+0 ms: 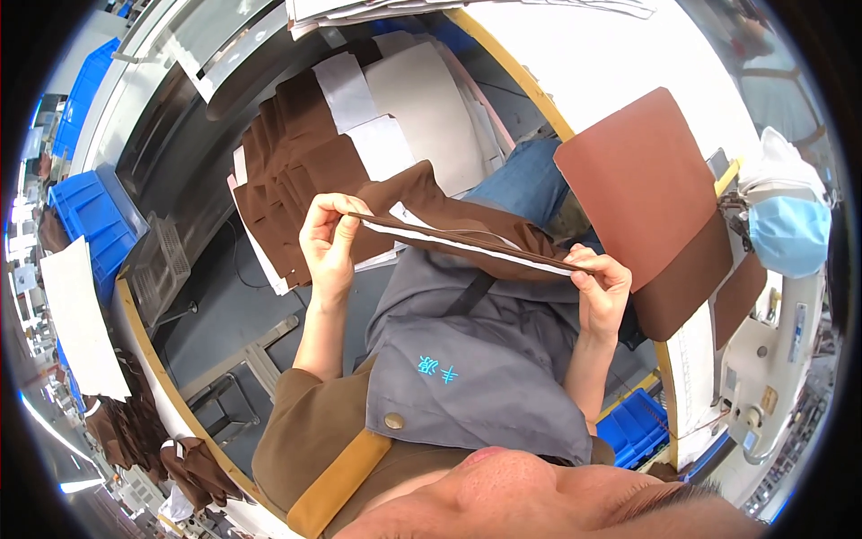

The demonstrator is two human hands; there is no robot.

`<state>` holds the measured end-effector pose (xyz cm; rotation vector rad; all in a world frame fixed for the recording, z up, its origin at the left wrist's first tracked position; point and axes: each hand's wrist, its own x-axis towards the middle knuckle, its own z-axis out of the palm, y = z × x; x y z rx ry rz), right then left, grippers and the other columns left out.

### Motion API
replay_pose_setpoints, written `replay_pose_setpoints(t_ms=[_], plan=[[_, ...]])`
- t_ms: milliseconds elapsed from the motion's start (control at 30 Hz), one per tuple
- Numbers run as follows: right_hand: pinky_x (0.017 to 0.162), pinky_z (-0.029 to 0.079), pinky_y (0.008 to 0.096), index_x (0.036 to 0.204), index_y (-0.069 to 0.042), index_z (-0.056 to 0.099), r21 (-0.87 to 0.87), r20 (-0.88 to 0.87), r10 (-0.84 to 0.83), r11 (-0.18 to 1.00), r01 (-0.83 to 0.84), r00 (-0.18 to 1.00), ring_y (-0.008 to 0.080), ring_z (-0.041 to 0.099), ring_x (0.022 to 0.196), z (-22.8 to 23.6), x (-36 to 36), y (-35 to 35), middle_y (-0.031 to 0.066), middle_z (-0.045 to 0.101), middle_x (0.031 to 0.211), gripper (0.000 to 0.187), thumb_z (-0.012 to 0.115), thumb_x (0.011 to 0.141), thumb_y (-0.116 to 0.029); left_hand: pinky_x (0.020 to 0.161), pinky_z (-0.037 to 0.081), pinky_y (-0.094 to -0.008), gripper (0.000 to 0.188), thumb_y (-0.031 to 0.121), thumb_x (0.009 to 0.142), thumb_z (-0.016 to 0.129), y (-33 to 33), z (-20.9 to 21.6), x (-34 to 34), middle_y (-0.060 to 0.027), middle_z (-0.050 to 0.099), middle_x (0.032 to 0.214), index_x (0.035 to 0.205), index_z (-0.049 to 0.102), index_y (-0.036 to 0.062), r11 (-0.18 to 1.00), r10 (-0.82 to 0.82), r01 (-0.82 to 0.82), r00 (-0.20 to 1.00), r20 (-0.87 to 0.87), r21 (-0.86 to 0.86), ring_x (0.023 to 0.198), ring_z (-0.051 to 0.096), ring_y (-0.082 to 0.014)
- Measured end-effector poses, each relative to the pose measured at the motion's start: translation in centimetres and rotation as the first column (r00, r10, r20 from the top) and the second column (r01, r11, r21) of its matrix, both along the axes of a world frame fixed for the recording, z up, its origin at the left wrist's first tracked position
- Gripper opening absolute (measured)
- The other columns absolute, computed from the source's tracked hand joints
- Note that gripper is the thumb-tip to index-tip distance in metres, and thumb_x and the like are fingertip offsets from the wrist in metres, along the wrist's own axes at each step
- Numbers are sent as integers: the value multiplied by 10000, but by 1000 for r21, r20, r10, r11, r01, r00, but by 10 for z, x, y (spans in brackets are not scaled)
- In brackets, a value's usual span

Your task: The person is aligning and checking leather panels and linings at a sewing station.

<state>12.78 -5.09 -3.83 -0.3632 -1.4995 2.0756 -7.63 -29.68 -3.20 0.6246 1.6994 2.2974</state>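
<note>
A brown fabric piece (pixel 476 216) with a white strip along its edge is stretched between my two hands, in front of my grey apron (pixel 467 377). At its left end my left hand (pixel 330 238) is closed, thumb and fingers pinching the edge. My right hand (pixel 600 286) pinches the other end of the same edge. The edge runs nearly straight between them, sloping down to the right. The rest of the cloth hangs folded on the far side. A small white patch shows on it near the left end.
Beyond my left hand lies a stack of brown cut fabric pieces (pixel 305 162) beside pale sheets (pixel 417 94). A reddish-brown panel (pixel 633 180) lies on the white table at right, near a sewing machine (pixel 777 350). Blue crates (pixel 94 220) stand at left.
</note>
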Motion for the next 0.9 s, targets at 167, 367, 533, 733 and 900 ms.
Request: replay_pose_setpoints(t_ms=[167,367,533,733,900], plan=[[731,451,311,816,59,660,-12,-4,22,1000,-22,1000,225,575,798,8,-1,-3,149,645,800,154,672,675,119,742,394,-277,61,39,884,544,1,-7,-4,-59,523,800,920,494,36,999,-3,3,1000,1,42,788,495,-165],[648,462,255,808,43,687,0,99,37,999,-37,994,149,580,705,17,-5,-9,98,652,736,129,705,686,80,770,404,-264,57,23,884,543,-3,-17,-15,-82,567,844,929,509,28,994,-4,0,999,37,108,813,524,-152],[620,453,205,860,37,688,-30,204,78,997,-74,976,87,577,674,32,-6,-12,75,658,744,127,680,736,60,710,425,-231,81,84,906,542,-8,-28,-26,-67,552,867,981,529,58,994,-40,33,997,63,101,787,514,-124],[631,467,216,879,21,691,9,218,98,995,-102,971,82,588,691,33,-8,-14,67,668,771,130,690,749,23,752,442,-241,98,91,921,519,-9,-37,-30,-56,556,890,1004,532,40,995,-48,40,995,86,92,820,530,-118],[570,413,228,830,35,684,128,227,60,988,-91,972,99,516,633,39,-10,-17,59,621,661,138,695,703,86,776,440,-242,101,87,928,506,-10,-37,-32,-50,558,910,1011,530,35,988,-118,103,985,129,117,857,533,-120]])
